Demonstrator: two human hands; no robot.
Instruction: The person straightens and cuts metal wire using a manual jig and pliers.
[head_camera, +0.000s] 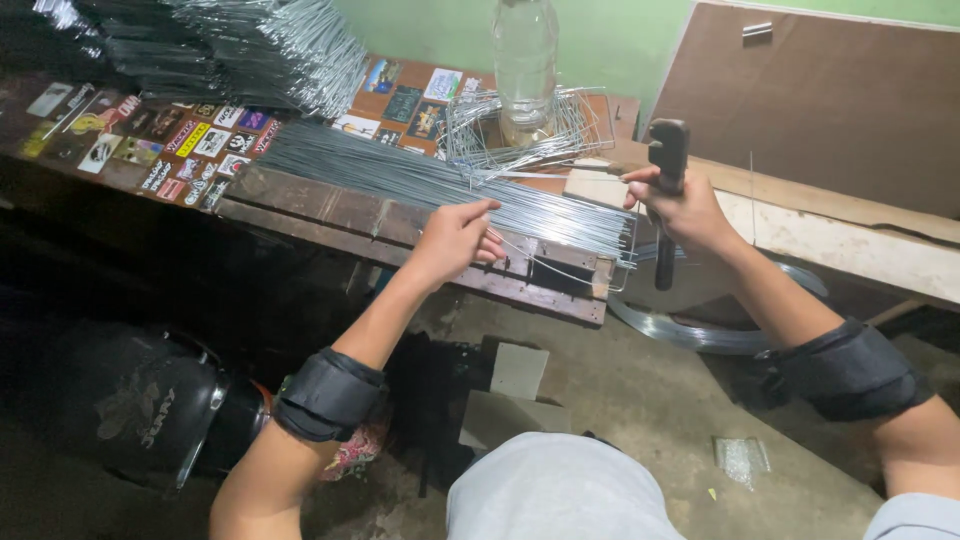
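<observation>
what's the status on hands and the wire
Left hand pinching one straight wire off the bundle. Right hand gripping black lever handle. Nothing blocking.

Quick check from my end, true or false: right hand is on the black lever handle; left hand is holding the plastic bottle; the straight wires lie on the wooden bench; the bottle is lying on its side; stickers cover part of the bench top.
1. The right hand grips the black lever handle: true.
2. The left hand holds the plastic bottle: false; it pinches at the straight wires.
3. The wires lie on the wooden bench: true.
4. The bottle lies on its side: false; it stands upright among bent wire frames.
5. Stickers cover part of the bench top: true.
</observation>
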